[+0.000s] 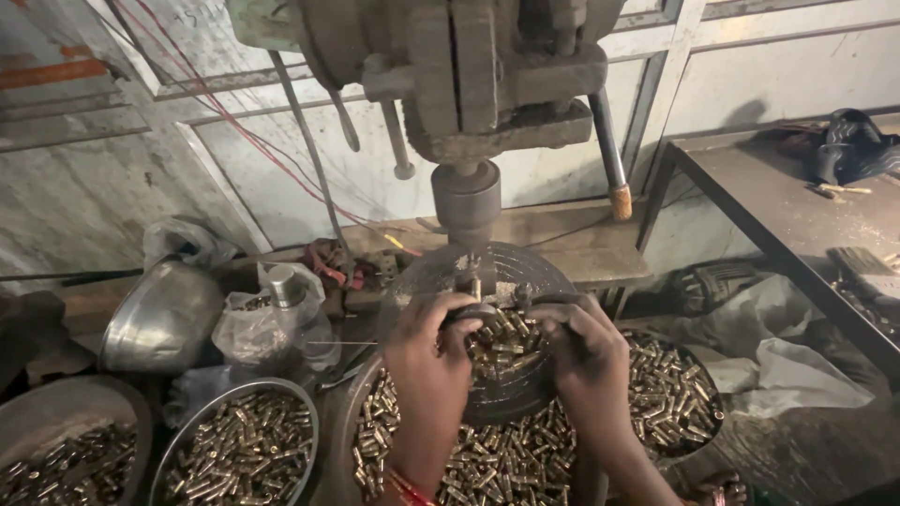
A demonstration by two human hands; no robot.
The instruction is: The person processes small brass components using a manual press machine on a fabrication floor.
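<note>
Head view showed both hands over a round press plate (pixel 525 272) heaped with small brass sleeves (pixel 502 342). Left hand (pixel 429 361) and right hand (pixel 586 351) curled, pinching pieces. Sleeves looked stiff, light, slippery, best nipped by their sides. Fingertips and the punch tip were hidden.

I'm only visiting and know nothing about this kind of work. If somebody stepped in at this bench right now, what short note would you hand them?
Left hand: on the round machine table, fingers curled at a small brass piece under the spindle; grip not clear.
Right hand: on the same table, fingers bent among the loose brass pieces; grip not clear.
Things: the wide tray around the table is full of small brass pieces; the round bowl at the left holds more.
Done or left: the pictures do not show which pieces are worked and which are not.
</note>
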